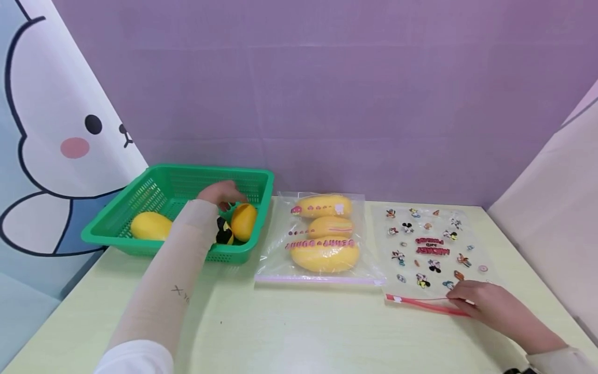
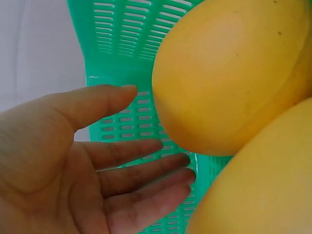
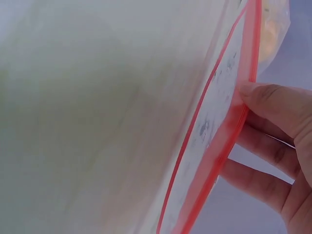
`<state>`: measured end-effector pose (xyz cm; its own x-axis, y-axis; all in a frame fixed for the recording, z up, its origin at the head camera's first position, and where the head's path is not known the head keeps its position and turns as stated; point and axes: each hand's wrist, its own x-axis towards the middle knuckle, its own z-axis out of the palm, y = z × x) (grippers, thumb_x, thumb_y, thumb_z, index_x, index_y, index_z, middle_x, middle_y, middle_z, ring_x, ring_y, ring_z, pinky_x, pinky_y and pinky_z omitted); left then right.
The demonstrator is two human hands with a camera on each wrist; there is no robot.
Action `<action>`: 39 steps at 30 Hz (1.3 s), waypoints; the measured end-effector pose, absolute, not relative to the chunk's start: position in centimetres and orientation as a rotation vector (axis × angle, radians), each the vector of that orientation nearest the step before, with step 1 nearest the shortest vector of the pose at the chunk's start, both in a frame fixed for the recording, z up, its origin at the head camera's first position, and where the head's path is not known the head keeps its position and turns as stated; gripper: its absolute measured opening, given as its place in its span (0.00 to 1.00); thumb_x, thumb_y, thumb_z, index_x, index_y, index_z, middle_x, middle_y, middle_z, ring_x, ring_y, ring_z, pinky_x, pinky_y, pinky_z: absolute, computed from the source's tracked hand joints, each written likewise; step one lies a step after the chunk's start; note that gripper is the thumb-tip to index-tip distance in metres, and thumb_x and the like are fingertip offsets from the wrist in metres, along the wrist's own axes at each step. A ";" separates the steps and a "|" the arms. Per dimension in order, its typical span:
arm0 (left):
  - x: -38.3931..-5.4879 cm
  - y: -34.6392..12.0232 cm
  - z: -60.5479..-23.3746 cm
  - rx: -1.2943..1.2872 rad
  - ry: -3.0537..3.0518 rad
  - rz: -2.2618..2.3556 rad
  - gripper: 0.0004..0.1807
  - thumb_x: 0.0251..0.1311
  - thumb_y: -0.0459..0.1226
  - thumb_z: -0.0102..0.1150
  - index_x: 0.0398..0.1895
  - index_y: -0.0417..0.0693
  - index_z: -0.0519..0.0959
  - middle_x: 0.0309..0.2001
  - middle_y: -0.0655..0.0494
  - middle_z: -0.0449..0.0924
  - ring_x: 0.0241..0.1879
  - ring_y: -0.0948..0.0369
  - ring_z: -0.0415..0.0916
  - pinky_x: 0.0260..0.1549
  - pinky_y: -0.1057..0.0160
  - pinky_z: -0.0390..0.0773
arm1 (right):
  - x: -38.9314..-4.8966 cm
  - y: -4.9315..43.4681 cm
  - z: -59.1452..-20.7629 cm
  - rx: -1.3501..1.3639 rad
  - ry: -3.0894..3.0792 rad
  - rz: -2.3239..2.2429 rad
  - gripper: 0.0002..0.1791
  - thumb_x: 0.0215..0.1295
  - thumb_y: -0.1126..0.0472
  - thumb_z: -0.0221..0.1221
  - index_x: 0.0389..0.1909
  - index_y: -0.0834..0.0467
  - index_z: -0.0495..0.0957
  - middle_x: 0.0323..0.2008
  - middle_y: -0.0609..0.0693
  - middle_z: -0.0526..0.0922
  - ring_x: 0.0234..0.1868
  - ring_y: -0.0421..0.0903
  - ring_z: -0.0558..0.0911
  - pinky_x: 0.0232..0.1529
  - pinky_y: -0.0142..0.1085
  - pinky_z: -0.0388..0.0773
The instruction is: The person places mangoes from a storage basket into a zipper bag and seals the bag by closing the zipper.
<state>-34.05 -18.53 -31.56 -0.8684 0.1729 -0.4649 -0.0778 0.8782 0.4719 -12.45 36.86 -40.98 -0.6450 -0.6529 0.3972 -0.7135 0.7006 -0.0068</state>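
Note:
My left hand [image 1: 223,193] reaches into the green basket [image 1: 254,179], beside a yellow mango [image 1: 244,222] at its right end. In the left wrist view, the thumb and fingers [image 2: 141,165] are extended and spread, with a gap between them and the nearer mango [image 2: 219,73]. Another mango [image 1: 151,226] lies in the basket's left part. My right hand [image 1: 495,306] pinches the red zip edge of a clear, cartoon-printed zip bag [image 1: 432,228]. In the right wrist view, the bag's mouth [image 3: 214,122] is parted, thumb on one side and fingers on the other.
Between basket and printed bag lies another clear zip bag [image 1: 275,254] holding three mangoes [image 1: 324,254], its lilac zip toward me. A purple cloth wall [image 1: 327,104] rises behind the table [image 1: 280,332]. Panels stand at left and right.

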 end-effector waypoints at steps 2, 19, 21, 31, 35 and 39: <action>-34.0 -18.5 -31.5 0.077 2.524 0.660 0.34 0.64 0.46 0.51 0.65 0.32 0.57 0.60 0.36 0.64 0.51 0.46 0.70 0.47 0.54 0.76 | -12.4 36.8 -41.0 1.071 -2.543 0.244 0.07 0.46 0.59 0.71 0.27 0.50 0.82 0.27 0.38 0.81 0.29 0.33 0.78 0.31 0.19 0.71; -34.7 -18.5 -32.4 0.061 2.435 0.602 0.35 0.60 0.53 0.54 0.61 0.37 0.63 0.53 0.41 0.70 0.42 0.51 0.76 0.37 0.59 0.79 | -12.5 36.1 -41.6 1.174 -2.503 0.378 0.17 0.66 0.45 0.51 0.29 0.50 0.81 0.27 0.37 0.79 0.28 0.32 0.77 0.32 0.17 0.69; -34.7 -18.6 -32.5 0.056 2.434 0.590 0.35 0.59 0.54 0.54 0.61 0.38 0.63 0.53 0.41 0.70 0.42 0.50 0.75 0.37 0.58 0.79 | -12.5 36.0 -41.7 1.183 -2.496 0.384 0.18 0.67 0.44 0.48 0.29 0.50 0.80 0.27 0.36 0.79 0.28 0.32 0.77 0.32 0.17 0.70; -34.9 -18.8 -32.8 0.063 2.420 0.566 0.37 0.56 0.57 0.55 0.59 0.38 0.65 0.52 0.42 0.71 0.42 0.51 0.76 0.37 0.59 0.79 | -12.5 35.6 -41.6 1.185 -2.524 0.393 0.13 0.66 0.46 0.52 0.28 0.48 0.79 0.27 0.34 0.77 0.27 0.29 0.73 0.28 0.18 0.68; -35.0 -18.9 -33.0 0.074 2.424 0.557 0.37 0.56 0.58 0.56 0.57 0.38 0.68 0.52 0.42 0.72 0.43 0.51 0.76 0.38 0.59 0.78 | -12.3 35.5 -41.6 1.154 -2.567 0.372 0.05 0.60 0.51 0.62 0.28 0.47 0.79 0.27 0.34 0.77 0.27 0.29 0.74 0.28 0.19 0.69; -34.8 -18.9 -33.0 0.069 2.421 0.579 0.37 0.56 0.57 0.56 0.56 0.37 0.68 0.52 0.41 0.71 0.42 0.51 0.76 0.38 0.59 0.79 | -12.2 35.6 -41.6 1.129 -2.629 0.346 0.16 0.39 0.68 0.72 0.28 0.48 0.81 0.28 0.36 0.79 0.28 0.32 0.76 0.29 0.21 0.71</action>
